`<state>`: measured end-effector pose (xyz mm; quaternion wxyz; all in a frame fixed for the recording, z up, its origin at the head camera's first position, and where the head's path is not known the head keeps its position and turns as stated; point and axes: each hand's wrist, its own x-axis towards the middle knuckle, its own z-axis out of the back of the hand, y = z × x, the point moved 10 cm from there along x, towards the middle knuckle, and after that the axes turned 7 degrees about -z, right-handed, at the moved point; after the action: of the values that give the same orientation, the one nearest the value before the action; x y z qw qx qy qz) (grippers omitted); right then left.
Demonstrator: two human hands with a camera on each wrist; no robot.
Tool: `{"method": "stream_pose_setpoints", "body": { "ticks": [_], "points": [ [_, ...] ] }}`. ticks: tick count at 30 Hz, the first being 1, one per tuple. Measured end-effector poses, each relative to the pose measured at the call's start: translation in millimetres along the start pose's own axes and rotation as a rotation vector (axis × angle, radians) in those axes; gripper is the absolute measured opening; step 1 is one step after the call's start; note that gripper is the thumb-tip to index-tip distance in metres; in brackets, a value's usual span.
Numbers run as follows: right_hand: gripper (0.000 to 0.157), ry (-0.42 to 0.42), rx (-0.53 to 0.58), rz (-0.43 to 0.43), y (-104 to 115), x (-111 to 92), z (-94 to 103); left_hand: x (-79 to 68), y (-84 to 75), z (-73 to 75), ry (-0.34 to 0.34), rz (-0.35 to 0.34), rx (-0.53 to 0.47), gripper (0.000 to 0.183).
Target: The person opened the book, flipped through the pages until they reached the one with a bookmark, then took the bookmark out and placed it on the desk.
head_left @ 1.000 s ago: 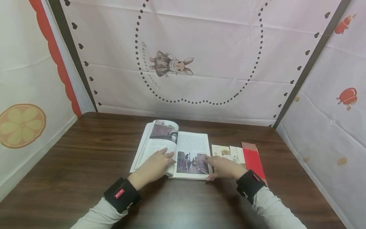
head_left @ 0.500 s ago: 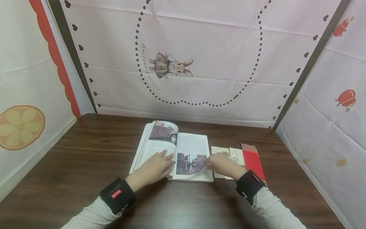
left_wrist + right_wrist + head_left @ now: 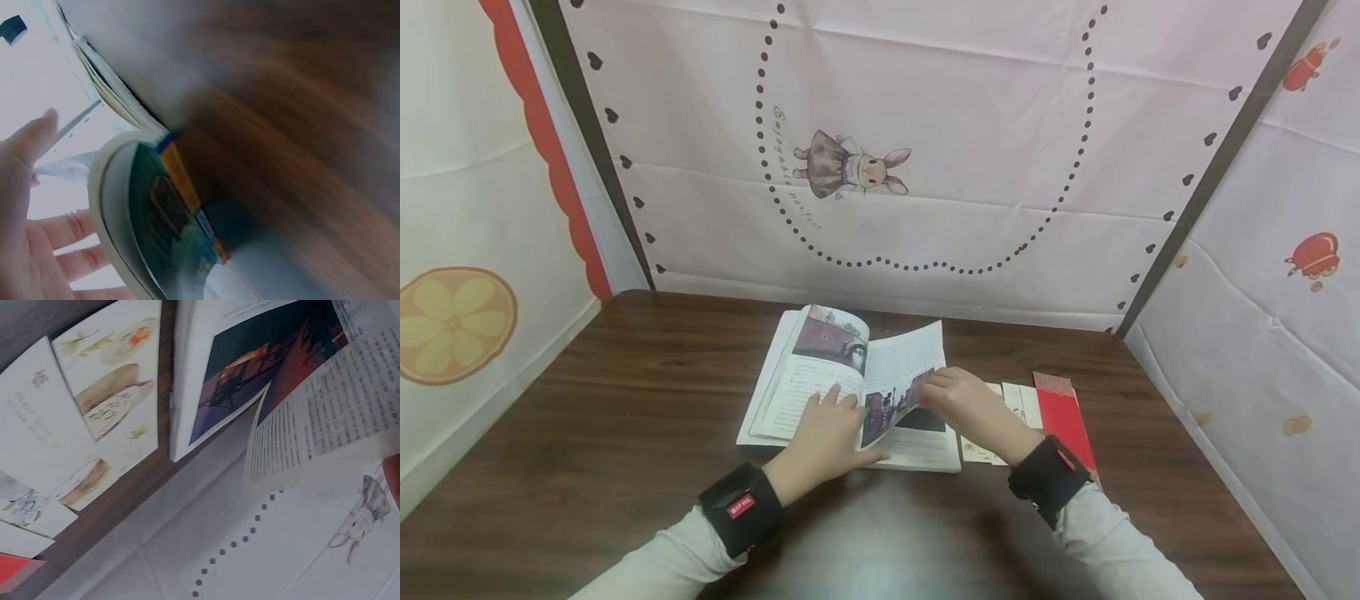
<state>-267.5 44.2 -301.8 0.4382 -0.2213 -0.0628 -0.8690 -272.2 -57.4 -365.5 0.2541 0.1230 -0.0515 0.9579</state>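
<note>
The head view looks forward and down from above; both wrist views, tilted sideways, sit close, sharing the book (image 3: pixel 850 379).

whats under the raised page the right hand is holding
The next page, showing a dark photo with print below it. The raised page, pinched by the right hand, covers the photo's inner part, so that can't be seen.

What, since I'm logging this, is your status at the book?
Right grip pinches lifted page. Left grip rests on open book. Cards lie alongside, apparently not blocking.
</note>
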Motion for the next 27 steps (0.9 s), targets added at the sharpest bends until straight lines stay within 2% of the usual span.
{"method": "stream_pose_setpoints", "body": {
  "ticks": [4,7,11,13,15,18,21,23,25,27],
  "points": [
    [0.026,-0.044,-0.058,0.039,9.1,2.9,6.0,3.0,-1.9,0.4,-0.045,0.023,0.023,0.055],
    [0.032,-0.071,-0.037,0.021,9.3,4.6,6.9,4.0,-3.4,1.4,-0.097,0.026,0.058,0.042],
    [0.054,-0.113,0.055,-0.095,-3.1,3.6,7.3,3.5,-1.6,10.0,-0.188,0.035,0.072,0.028],
    [0.064,-0.091,0.106,-0.187,-13.6,1.4,3.5,2.5,5.6,15.6,-0.218,0.069,-0.003,0.025],
    [0.067,-0.015,0.143,-0.284,-24.2,-1.8,-5.8,0.8,17.7,20.2,-0.235,0.131,-0.122,0.028],
    [0.063,0.174,0.174,-0.415,-37.6,-9.8,-27.5,-5.0,41.5,24.7,-0.253,0.258,-0.346,0.03],
    [0.059,0.367,0.18,-0.491,-45.6,-22.2,-50.5,-11.8,62.7,30.0,-0.307,0.347,-0.471,0.022],
    [0.06,0.475,0.194,-0.505,-47.5,-31.2,-64.1,-16.3,73.0,33.3,-0.342,0.377,-0.511,0.032],
    [0.066,0.555,0.227,-0.508,-46.8,-39.9,-74.2,-20.2,78.5,37.0,-0.368,0.38,-0.492,0.053],
    [0.073,0.62,0.252,-0.515,-45.6,-47.5,-82.2,-22.7,79.9,38.6,-0.361,0.372,-0.452,0.066]
  ]
}}
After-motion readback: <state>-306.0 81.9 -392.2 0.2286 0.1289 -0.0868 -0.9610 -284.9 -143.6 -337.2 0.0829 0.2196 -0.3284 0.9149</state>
